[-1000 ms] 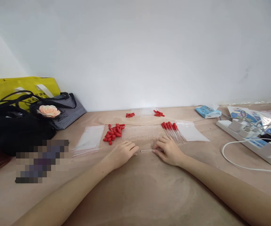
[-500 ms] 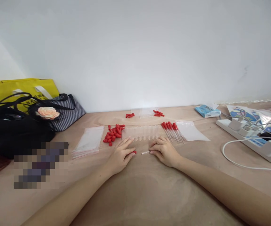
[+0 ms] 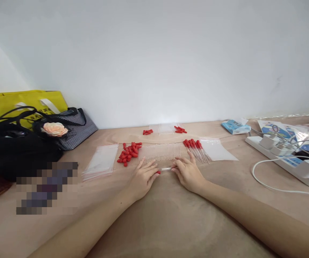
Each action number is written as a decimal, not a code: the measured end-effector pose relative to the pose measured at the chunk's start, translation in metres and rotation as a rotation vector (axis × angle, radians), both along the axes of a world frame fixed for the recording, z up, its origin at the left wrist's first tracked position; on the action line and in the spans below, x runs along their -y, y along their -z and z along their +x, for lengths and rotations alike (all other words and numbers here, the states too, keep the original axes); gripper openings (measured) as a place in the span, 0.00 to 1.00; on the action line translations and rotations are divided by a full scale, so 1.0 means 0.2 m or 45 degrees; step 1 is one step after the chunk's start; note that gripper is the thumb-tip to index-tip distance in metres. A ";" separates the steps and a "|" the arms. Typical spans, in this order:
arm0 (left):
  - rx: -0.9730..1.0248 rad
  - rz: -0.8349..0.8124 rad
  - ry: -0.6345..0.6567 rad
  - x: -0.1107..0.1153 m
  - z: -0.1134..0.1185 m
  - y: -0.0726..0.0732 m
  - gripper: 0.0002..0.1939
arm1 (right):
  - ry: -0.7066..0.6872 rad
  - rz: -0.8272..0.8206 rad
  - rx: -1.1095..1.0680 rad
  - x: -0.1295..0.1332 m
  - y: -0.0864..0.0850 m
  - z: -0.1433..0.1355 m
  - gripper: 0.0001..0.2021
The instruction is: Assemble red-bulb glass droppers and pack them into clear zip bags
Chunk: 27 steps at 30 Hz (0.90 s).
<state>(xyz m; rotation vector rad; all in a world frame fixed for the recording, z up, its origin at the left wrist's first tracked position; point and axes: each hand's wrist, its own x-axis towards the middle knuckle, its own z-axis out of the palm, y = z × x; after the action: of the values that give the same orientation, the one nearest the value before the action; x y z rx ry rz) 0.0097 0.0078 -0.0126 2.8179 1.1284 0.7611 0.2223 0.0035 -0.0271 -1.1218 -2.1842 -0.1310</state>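
Observation:
Between thumb and fingers my left hand point(image 3: 144, 178) pinches a red rubber dropper bulb point(image 3: 158, 172), of which only the end shows. My right hand point(image 3: 188, 172) is closed on a clear glass dropper tube point(image 3: 166, 168), whose free end points left toward the bulb. A small gap seems to lie between the two. Beyond my hands a row of glass tubes point(image 3: 160, 152) lies side by side. To its left is a pile of loose red bulbs point(image 3: 129, 153). On the right, several droppers fitted with red bulbs point(image 3: 193, 144) lie together.
Clear plastic bags lie left point(image 3: 100, 161) and right point(image 3: 217, 148). Farther back are more red bulbs point(image 3: 180, 129) and tubes. A power strip point(image 3: 286, 159) with a white cable and a blue tissue pack point(image 3: 236, 127) sit right; bags point(image 3: 74, 129) stand left.
Both hands have shifted slightly away from me. The left hand's bulb has moved right, closer to the tube, and the tube has moved slightly farther from me. Both are still held.

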 end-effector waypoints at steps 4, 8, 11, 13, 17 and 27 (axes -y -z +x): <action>0.031 0.023 -0.012 0.00 0.00 0.01 0.13 | -0.001 0.100 0.040 0.01 0.00 -0.01 0.07; 0.064 0.010 -0.037 0.00 -0.01 0.01 0.12 | -0.044 0.164 0.062 0.01 0.00 -0.01 0.10; 0.081 -0.007 -0.036 0.00 -0.01 0.01 0.12 | -0.080 0.175 0.065 0.01 0.00 -0.01 0.11; 0.103 -0.025 -0.042 0.01 0.00 0.00 0.12 | -0.100 0.175 0.082 0.01 0.00 -0.01 0.11; 0.188 -0.133 -0.115 0.02 0.02 -0.01 0.11 | -0.141 0.155 0.074 0.04 -0.02 -0.03 0.10; 0.334 -0.242 -0.140 0.03 0.02 -0.02 0.10 | -0.224 0.113 0.045 0.05 -0.04 -0.03 0.11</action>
<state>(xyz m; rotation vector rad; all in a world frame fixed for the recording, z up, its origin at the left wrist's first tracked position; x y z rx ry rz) 0.0144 0.0017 -0.0089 2.4339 1.2434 0.9422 0.2164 -0.0055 -0.0188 -0.8808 -2.2735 -0.1693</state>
